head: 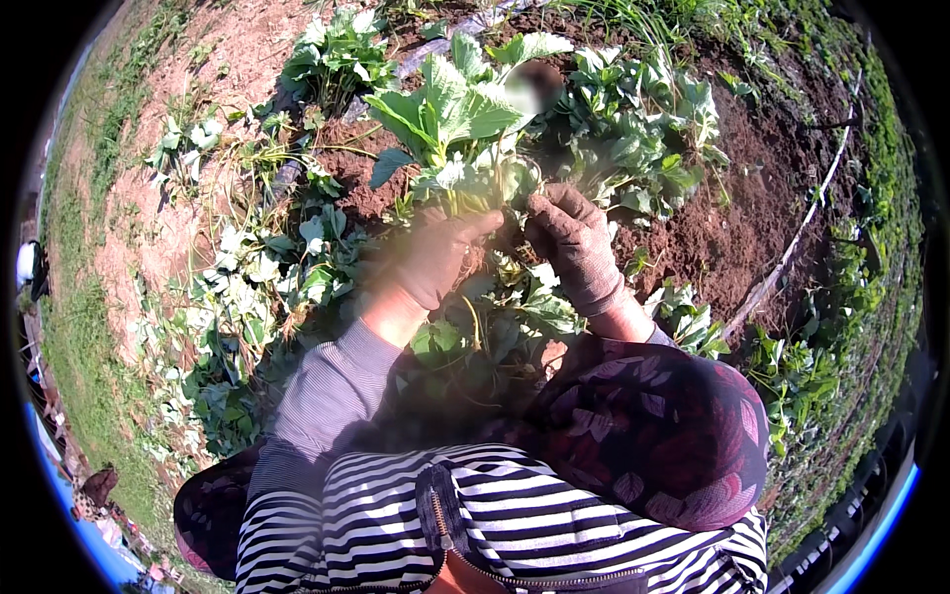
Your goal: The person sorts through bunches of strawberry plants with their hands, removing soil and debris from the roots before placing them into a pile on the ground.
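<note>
My left hand (434,252), in a soil-stained glove, is closed around the base of a leafy green plant (445,111) with broad toothed leaves. The plant stands up above that hand, its leaves pointing away from me. My right hand (571,241), gloved the same way, is just to the right, its fingers curled at the thin stems beside the plant's base. Whether something is pinched between those fingers cannot be told. A blurred spot hides part of the leaves at the upper right.
Wilted leafy plants (245,267) lie in a heap at the left. More plants (631,126) lie at the upper right, on dark red-brown soil (720,237). A pale hose or strip (798,234) curves along the right. My knees in patterned cloth are close below my hands.
</note>
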A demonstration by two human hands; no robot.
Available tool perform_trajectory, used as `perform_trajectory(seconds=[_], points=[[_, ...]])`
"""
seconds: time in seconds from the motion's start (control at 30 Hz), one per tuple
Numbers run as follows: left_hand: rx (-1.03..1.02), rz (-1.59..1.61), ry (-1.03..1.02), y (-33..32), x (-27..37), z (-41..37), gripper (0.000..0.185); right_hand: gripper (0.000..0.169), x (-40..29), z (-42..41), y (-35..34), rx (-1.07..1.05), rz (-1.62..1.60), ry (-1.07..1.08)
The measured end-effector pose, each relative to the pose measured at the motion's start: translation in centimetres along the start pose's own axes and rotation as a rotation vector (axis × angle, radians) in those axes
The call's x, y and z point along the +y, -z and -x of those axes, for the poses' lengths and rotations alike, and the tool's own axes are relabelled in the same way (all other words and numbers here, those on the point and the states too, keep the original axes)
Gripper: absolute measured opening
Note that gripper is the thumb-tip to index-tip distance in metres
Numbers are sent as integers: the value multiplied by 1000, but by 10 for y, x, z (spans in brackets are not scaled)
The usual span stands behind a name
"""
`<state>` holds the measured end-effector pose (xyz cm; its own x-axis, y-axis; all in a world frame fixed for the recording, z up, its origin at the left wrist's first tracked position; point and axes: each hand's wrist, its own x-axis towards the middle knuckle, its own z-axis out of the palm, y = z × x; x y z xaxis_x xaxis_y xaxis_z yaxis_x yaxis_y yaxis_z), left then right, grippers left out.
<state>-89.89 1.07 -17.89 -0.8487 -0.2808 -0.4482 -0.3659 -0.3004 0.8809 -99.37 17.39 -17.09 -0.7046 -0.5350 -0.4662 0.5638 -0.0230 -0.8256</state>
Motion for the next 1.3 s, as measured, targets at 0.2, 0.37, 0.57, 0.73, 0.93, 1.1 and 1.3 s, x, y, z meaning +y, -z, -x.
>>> perform_trajectory(seconds=[0.2,0.37,0.57,0.73,0.93,1.1,1.3], points=[[-58,11,-54,35,-1,-5,21,22,-10,4,19,-90,263,27],[19,-73,-64,17,-3,0,18,28,0,-1,-5,-139,993,319],[221,163,2,23,17,3,20,16,31,-8,22,112,754,190],[104,112,-93,56,40,1,24,43,24,-3,49,-81,1071,147],[-255,-34,-313,46,25,1,21,48,1,-4,-4,-368,741,469],[91,418,193,43,36,-9,16,22,-17,2,-3,44,1140,624],[-123,346,149,24,3,6,29,27,-21,6,-10,39,1426,852]])
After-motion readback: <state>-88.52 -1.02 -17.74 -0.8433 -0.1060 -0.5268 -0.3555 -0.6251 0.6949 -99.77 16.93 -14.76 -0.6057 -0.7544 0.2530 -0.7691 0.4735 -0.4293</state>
